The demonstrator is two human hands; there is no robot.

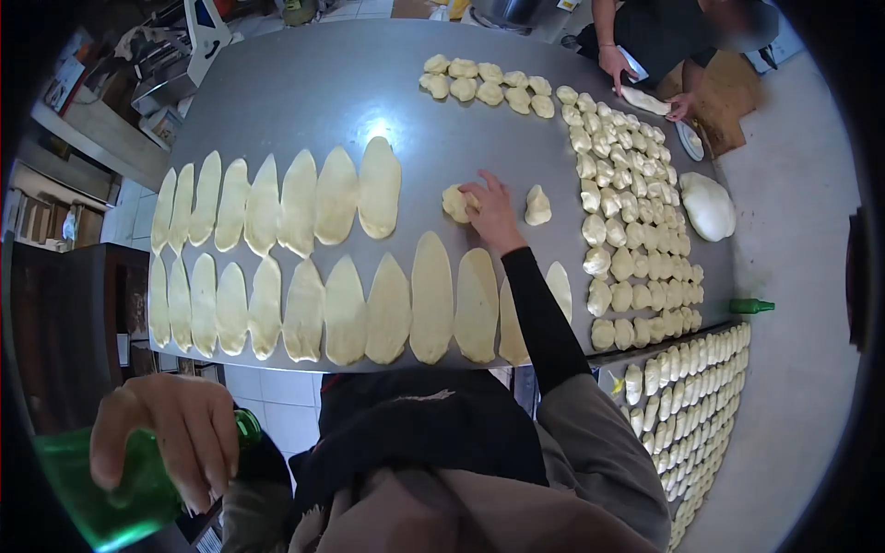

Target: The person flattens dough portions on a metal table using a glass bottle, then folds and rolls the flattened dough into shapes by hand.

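Note:
My left hand (pixel 175 429) is wrapped round a green glass bottle (pixel 120 498) at the lower left, off the table's edge. On the metal table my right hand (pixel 491 210) has its thumb and fingertips on a lump of pale dough (pixel 455 204), partly covering it. A second dough lump (pixel 537 205) lies just right of that hand. To the left, flattened dough ovals lie in two rows, among them a far-row oval (pixel 379 189) and a near-row oval (pixel 431 297). My right forearm hides part of the near row's right end.
Rows of dough lumps (pixel 622 230) cover the table's right side. Beyond them sit a large dough mass (pixel 708 206) and another green bottle (pixel 751 306). Shaped dough pieces fill a tray (pixel 691 405) at lower right. Across the table a co-worker's hands (pixel 616 66) hold a dough piece.

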